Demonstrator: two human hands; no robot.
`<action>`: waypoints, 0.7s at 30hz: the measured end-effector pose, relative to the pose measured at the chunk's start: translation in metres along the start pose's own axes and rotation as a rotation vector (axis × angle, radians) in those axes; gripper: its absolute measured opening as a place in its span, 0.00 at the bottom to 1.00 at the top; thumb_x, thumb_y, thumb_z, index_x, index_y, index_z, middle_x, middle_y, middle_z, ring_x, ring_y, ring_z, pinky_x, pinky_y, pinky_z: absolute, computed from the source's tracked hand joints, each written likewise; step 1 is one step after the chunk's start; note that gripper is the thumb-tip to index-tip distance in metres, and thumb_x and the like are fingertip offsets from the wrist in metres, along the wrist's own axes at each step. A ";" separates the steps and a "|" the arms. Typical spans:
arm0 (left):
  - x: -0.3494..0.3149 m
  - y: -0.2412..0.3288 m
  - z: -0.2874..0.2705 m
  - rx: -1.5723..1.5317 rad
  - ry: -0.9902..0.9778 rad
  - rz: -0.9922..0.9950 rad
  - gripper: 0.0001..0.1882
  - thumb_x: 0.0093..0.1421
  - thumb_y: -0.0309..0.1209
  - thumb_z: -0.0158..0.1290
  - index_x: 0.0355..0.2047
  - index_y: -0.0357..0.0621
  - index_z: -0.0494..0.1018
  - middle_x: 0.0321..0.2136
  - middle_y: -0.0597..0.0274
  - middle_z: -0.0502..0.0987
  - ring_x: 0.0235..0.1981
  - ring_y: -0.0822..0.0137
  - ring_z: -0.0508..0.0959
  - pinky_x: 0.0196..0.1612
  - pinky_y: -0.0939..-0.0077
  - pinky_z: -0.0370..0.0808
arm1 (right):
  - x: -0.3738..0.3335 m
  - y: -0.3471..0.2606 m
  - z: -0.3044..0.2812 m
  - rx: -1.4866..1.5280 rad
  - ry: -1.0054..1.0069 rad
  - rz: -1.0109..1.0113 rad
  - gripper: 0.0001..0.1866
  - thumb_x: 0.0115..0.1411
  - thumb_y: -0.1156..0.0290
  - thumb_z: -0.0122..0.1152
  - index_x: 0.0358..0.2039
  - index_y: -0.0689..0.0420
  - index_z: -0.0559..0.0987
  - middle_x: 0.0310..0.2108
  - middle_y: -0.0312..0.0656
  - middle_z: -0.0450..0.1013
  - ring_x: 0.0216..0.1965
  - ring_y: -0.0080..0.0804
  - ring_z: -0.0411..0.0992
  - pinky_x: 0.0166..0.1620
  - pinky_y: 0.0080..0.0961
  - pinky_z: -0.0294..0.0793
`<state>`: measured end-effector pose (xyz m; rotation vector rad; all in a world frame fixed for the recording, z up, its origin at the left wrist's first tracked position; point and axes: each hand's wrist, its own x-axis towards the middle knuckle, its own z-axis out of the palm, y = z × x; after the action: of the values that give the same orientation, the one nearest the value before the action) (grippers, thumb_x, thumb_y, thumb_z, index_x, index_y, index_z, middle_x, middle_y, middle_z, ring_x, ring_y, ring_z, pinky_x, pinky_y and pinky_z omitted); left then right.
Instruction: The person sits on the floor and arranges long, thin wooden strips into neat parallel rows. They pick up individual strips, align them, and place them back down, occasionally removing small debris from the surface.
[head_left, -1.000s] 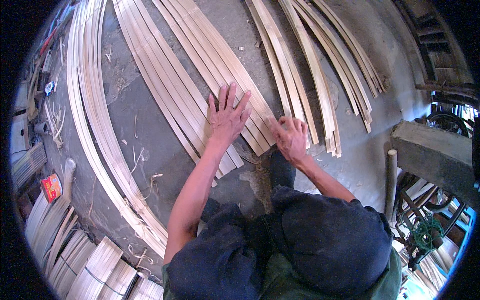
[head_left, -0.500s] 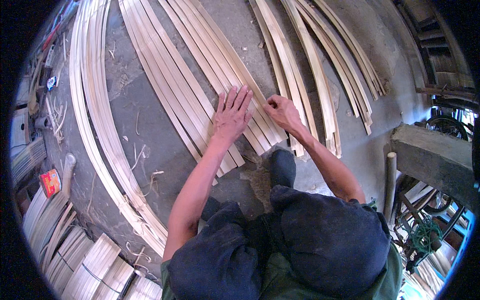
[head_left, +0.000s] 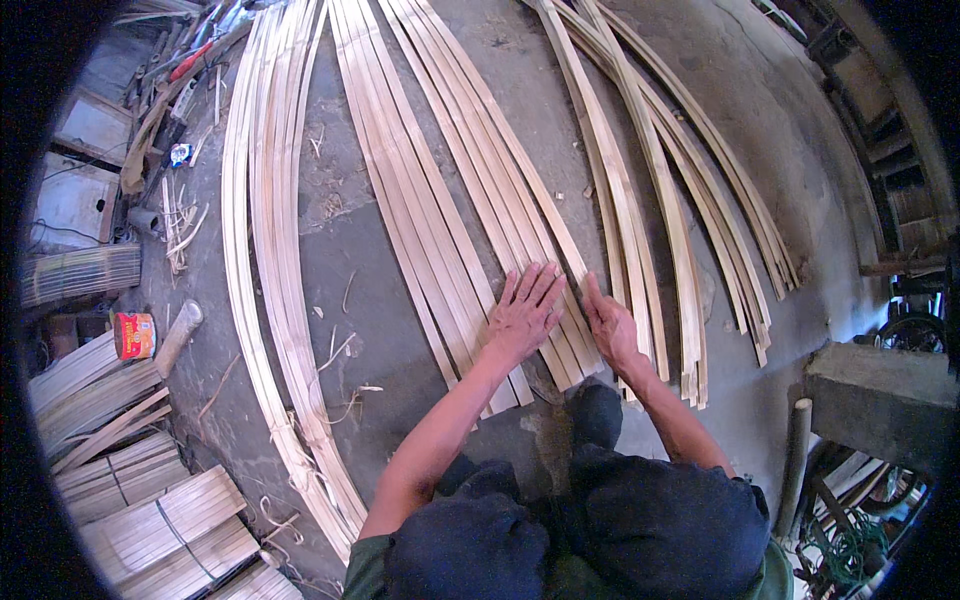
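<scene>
Long pale bamboo or wooden slats [head_left: 510, 215] lie side by side on the floor, their near ends in front of my feet. My left hand [head_left: 525, 315] rests flat on them with its fingers stretched out. At the right edge of this group, my right hand [head_left: 612, 330] is closed at the outermost slat [head_left: 549, 225], its fingertips against the slat's side. Part of its grip is hidden. Left of these, another flat row of slats [head_left: 420, 220] runs under my left hand and wrist.
More slats [head_left: 275, 200] lie to the left, with looser ones [head_left: 655, 200] on the right. Tied slat bundles [head_left: 165, 520], a red tin [head_left: 134, 335] and a wooden mallet-like piece [head_left: 180, 338] are at left. A concrete block [head_left: 880, 395] stands at right. Shavings litter the floor.
My view has shifted, so the whole scene sits lower and further right. My left hand stays flat on the slats; my right hand's fingers now point more forward along the outer slat's edge.
</scene>
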<state>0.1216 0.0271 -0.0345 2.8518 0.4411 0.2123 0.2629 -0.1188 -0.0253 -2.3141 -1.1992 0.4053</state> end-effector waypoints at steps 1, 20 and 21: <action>-0.001 0.001 -0.001 -0.009 -0.004 -0.003 0.32 0.67 0.47 0.42 0.69 0.54 0.53 0.70 0.63 0.51 0.70 0.58 0.51 0.70 0.50 0.46 | -0.002 -0.003 0.000 0.013 -0.002 -0.002 0.27 0.68 0.61 0.51 0.66 0.45 0.63 0.26 0.53 0.73 0.28 0.54 0.74 0.31 0.46 0.72; -0.004 0.002 0.004 -0.051 0.039 0.001 0.32 0.66 0.47 0.45 0.68 0.55 0.55 0.70 0.59 0.51 0.71 0.54 0.49 0.70 0.47 0.44 | -0.007 -0.037 -0.009 -0.335 -0.073 0.026 0.28 0.64 0.63 0.54 0.64 0.48 0.63 0.37 0.47 0.67 0.35 0.47 0.75 0.31 0.43 0.77; -0.003 0.004 0.004 -0.050 0.047 0.001 0.32 0.66 0.48 0.45 0.68 0.55 0.55 0.70 0.59 0.51 0.71 0.54 0.49 0.70 0.47 0.44 | -0.008 -0.037 -0.011 -0.372 -0.091 -0.002 0.31 0.62 0.66 0.54 0.65 0.51 0.60 0.39 0.49 0.68 0.35 0.48 0.75 0.31 0.45 0.77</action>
<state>0.1203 0.0212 -0.0381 2.8029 0.4369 0.2866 0.2384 -0.1104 0.0046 -2.6298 -1.4218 0.3099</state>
